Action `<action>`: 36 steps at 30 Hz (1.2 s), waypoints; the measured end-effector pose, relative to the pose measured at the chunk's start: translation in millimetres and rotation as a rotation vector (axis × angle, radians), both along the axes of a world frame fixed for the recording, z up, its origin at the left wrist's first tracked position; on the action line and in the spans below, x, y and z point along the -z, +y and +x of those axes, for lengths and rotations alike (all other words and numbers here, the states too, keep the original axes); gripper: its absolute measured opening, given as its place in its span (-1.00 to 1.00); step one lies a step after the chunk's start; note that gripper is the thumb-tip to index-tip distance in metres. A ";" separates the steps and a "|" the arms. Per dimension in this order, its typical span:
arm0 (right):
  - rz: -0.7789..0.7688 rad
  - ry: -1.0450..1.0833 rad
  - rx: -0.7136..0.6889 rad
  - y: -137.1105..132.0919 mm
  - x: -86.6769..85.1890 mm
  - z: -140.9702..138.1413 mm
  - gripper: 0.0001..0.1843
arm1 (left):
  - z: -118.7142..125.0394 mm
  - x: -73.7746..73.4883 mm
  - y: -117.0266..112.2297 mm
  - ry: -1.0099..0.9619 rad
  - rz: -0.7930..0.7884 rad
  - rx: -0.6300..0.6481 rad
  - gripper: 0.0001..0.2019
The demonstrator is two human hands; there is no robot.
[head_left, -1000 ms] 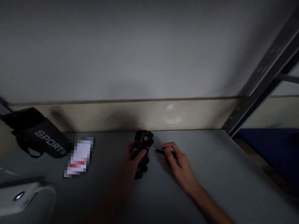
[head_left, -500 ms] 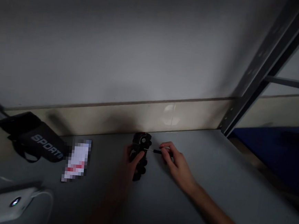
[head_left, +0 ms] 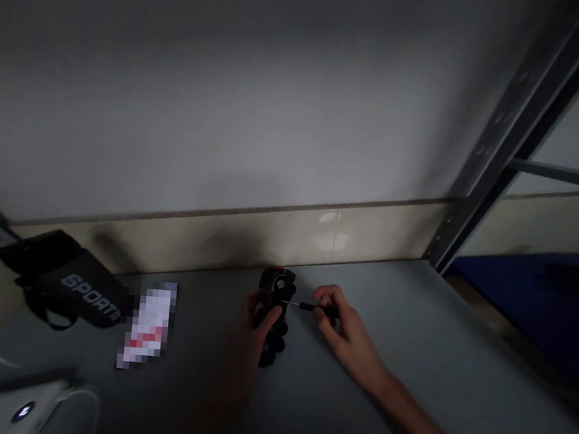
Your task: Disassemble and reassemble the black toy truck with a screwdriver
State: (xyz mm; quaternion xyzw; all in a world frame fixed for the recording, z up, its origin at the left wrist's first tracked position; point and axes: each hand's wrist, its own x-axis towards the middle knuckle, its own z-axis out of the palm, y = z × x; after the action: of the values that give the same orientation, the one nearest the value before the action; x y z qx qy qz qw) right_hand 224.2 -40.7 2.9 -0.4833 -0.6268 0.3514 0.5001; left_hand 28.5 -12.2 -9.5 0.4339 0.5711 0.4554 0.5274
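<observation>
Screwdriver (head_left: 310, 306) at black device (head_left: 279, 286), pouch (head_left: 76, 287) leftward

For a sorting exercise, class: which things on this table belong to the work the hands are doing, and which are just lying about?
In use:
- device, held by the left hand
- screwdriver, in the right hand, tip at the device

Lying about:
- pouch marked SPORT
- white packet
- power bank, light on

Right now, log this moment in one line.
left hand: grips black device | right hand: holds screwdriver, tip at device
</observation>
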 end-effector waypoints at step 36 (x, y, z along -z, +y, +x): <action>-0.007 0.020 0.021 1.8 2.7 -3.5 -0.64 | 2.4 1.4 1.9 -0.053 0.059 -0.041 -0.37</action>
State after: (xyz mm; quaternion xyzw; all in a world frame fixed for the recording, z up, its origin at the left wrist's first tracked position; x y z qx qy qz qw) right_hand 220.7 -38.8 0.2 -0.4879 -0.6154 0.3531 0.5085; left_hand 30.8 -10.3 -10.9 0.4253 0.5520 0.4941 0.5200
